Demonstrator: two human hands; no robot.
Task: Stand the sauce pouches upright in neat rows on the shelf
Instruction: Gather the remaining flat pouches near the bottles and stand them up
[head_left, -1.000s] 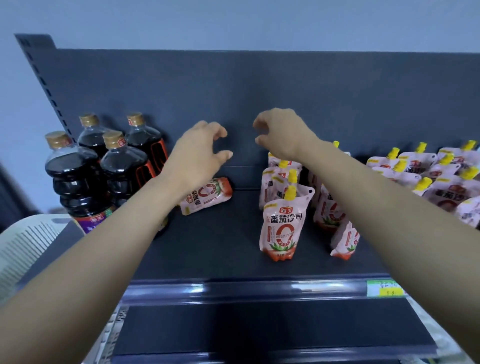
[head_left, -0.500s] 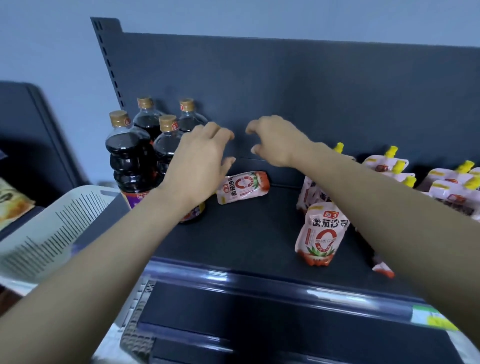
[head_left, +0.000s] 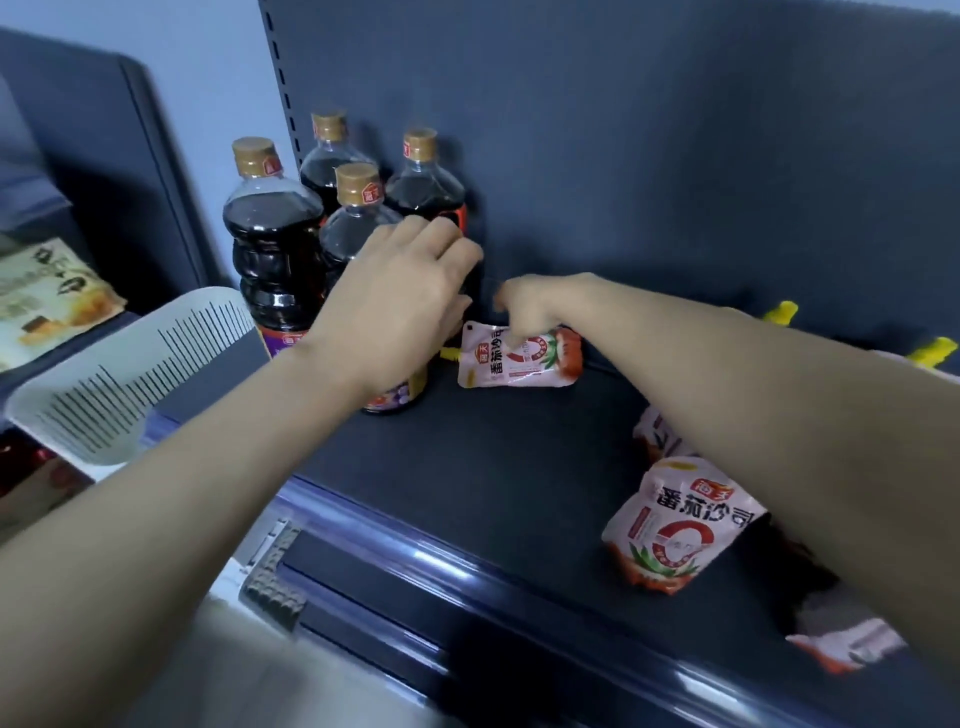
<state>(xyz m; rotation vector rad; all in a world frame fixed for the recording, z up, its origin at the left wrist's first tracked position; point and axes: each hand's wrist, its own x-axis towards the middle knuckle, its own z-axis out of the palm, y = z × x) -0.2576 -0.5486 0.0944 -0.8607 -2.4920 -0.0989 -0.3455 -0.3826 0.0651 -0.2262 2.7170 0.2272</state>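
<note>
We see a dark shelf (head_left: 519, 467) w/ a dark back panel, viewed from above and in front; the landmark here is one fallen sauce pouch (head_left: 524, 358) lying flat near the back of the shelf. Its long axis runs left-right, yellow spout cap (head_left: 451, 355) pointing left, red bottom end to the right. Our right hand (head_left: 530, 309) is on top of the pouch, fingers curled down and touching its upper edge; we can't tell yet whether it is actually gripped or only touched. Our left hand (head_left: 400, 296) hovers just left of the pouch, above the spout end, fingers loosely spread, holding nothing. So the right hand is nearer, w/ the left beside it as a helper. Just left of the pouch stand four dark sauce bottles (head_left: 275, 249), close enough to the spout end that tipping the pouch up that way looks cramped. Right and in front of the pouch the shelf is bare, so we judge that's the open room for standing it up. Further right and forward of the pouch, an upright pouch (head_left: 680, 525) stands near the front lip (head_left: 415, 561), partly behind our right forearm, w/ more pouches past it, mostly hidden. A white slotted basket (head_left: 119, 374) sits well left of the pouch, off the shelf.
</note>
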